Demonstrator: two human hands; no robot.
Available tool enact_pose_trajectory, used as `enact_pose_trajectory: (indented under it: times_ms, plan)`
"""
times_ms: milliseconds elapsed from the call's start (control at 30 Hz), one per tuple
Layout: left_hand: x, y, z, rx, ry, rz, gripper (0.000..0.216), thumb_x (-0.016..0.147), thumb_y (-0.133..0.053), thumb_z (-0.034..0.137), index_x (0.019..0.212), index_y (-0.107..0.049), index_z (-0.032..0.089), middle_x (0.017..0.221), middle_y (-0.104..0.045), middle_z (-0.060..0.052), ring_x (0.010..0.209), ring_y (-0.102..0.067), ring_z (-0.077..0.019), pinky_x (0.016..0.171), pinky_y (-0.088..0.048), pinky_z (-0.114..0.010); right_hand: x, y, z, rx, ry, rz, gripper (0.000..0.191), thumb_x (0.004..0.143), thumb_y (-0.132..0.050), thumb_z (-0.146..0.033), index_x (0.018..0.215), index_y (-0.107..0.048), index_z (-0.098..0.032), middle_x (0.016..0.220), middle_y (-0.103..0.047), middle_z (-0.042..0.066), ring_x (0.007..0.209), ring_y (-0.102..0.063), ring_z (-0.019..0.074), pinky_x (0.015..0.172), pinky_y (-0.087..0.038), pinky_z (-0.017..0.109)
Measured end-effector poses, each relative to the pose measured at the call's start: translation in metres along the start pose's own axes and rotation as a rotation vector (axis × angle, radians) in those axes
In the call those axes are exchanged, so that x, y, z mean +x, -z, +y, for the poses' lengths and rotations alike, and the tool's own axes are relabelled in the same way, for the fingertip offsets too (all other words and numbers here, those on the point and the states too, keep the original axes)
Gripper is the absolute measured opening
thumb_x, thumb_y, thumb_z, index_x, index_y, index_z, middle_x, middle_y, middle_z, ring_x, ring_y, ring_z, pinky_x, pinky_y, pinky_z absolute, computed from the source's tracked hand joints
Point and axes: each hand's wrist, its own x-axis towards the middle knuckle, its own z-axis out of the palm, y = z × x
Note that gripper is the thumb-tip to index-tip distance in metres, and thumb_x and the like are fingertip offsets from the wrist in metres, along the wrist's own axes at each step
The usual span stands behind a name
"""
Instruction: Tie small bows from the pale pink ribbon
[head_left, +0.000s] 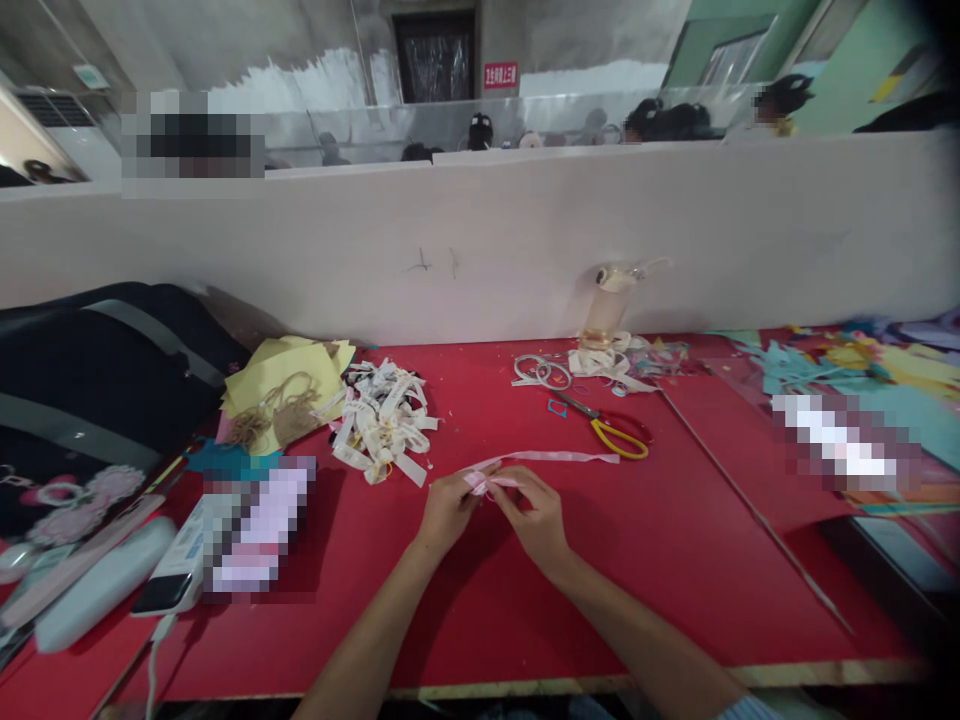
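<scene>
Between my two hands is a pink ribbon point(570, 457), bunched and folded at the fingertips. Its long tail runs right across the red table, ending close to the scissors. My left hand point(448, 508) pinches the bunched part from the left. From the right, my right hand point(536, 510) grips the same bunch between thumb and fingers. Scissors point(619, 438) with yellow handles lie beyond my right hand, blades pointing away to the left. Beyond my left hand lies a heap of white ribbon pieces point(386, 415). Whether the ribbon is knotted is too small to tell.
A bottle point(606, 308) stands by the white partition point(510, 230). Scissors with white handles point(541, 372) lie nearby. At left are a dark bag point(105, 370), yellow paper point(281, 375), a power bank point(187, 550) and a pale case point(105, 585). Coloured paper point(892, 400) and a dark device point(885, 570) lie right.
</scene>
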Motion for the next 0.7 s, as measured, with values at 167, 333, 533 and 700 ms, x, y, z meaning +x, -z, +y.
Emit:
enact_pose_trajectory:
  times_ms: [167, 333, 533, 700]
  plan:
    - [0.0023, -0.0013, 0.0028, -0.044, 0.03, -0.007, 0.04, 0.079, -0.05, 0.003, 0.112, -0.063, 0.023, 0.112, -0.066, -0.007, 0.101, -0.062, -0.0175, 0.086, -0.048, -0.03, 0.0006, 0.0004, 0.0005, -0.024, -0.027, 0.004, 0.01, 0.085, -0.056, -0.024, 0.085, -0.065, -0.019, 0.082, -0.066, 0.004, 0.069, -0.062, 0.0151, 0.063, -0.05, 0.027]
    - [0.0011, -0.0011, -0.0001, -0.066, 0.063, 0.018, 0.039, 0.08, -0.053, 0.009, 0.116, -0.061, 0.024, 0.114, -0.065, -0.008, 0.105, -0.06, -0.0197, 0.09, -0.047, -0.034, -0.0006, -0.0008, -0.0008, -0.004, -0.008, -0.001, 0.01, 0.085, -0.056, -0.021, 0.087, -0.066, -0.02, 0.088, -0.066, 0.005, 0.078, -0.062, 0.0167, 0.07, -0.052, 0.029]
    - [0.0003, 0.0019, -0.0006, -0.109, 0.048, 0.017, 0.033, 0.085, -0.052, 0.019, 0.116, -0.061, 0.021, 0.115, -0.064, -0.011, 0.104, -0.061, -0.0206, 0.089, -0.048, -0.034, -0.0026, -0.0037, -0.0006, 0.022, 0.077, -0.009, 0.011, 0.083, -0.06, -0.017, 0.089, -0.067, -0.022, 0.088, -0.067, 0.004, 0.085, -0.062, 0.0185, 0.08, -0.051, 0.033]
    - [-0.0009, 0.0011, -0.0012, -0.096, 0.014, 0.04, 0.033, 0.085, -0.052, 0.02, 0.116, -0.061, 0.022, 0.111, -0.066, -0.011, 0.103, -0.062, -0.0216, 0.087, -0.049, -0.036, -0.0048, -0.0049, -0.0007, 0.034, 0.056, -0.025, 0.009, 0.082, -0.061, -0.017, 0.087, -0.067, -0.022, 0.087, -0.066, 0.005, 0.082, -0.062, 0.0185, 0.078, -0.052, 0.034]
